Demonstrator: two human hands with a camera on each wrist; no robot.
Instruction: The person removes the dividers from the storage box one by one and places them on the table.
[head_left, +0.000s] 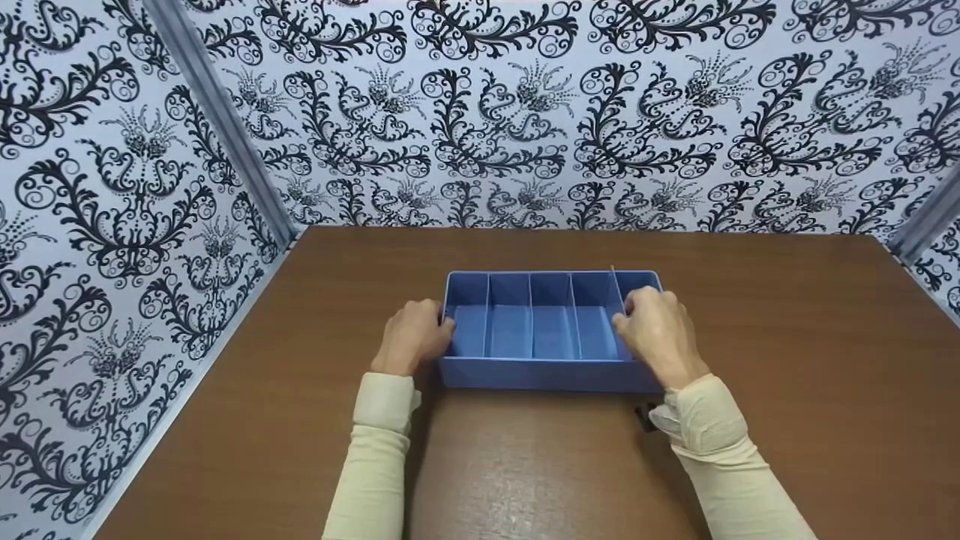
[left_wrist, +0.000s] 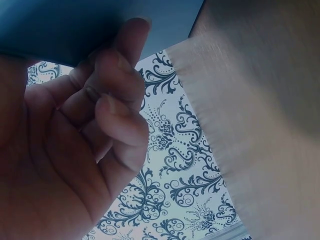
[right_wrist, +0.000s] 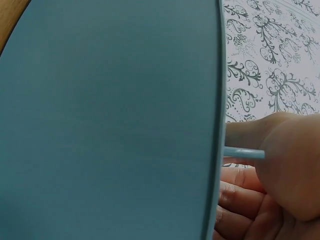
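A blue plastic organizer box [head_left: 551, 373] sits on the table, split into several compartments by thin upright dividers [head_left: 532, 322]. At its left end, my left hand [head_left: 412, 337] grips the end wall, thumb over the rim and fingers outside. Those curled fingers [left_wrist: 117, 120] show against the blue wall in the left wrist view. My right hand [head_left: 660, 334] reaches over the right end and pinches the rightmost divider [head_left: 615, 279], whose far top corner stands above the rim. In the right wrist view the box's wall [right_wrist: 115, 120] hides part of the fingers, and a divider edge [right_wrist: 245, 152] projects beside the thumb.
The brown wooden table [head_left: 510, 465] spreads around the box. Patterned black-and-white walls [head_left: 502, 112] stand behind it and at the left. A small black object [head_left: 644, 418] shows beside the right wrist, partly hidden by the wrapped cuff.
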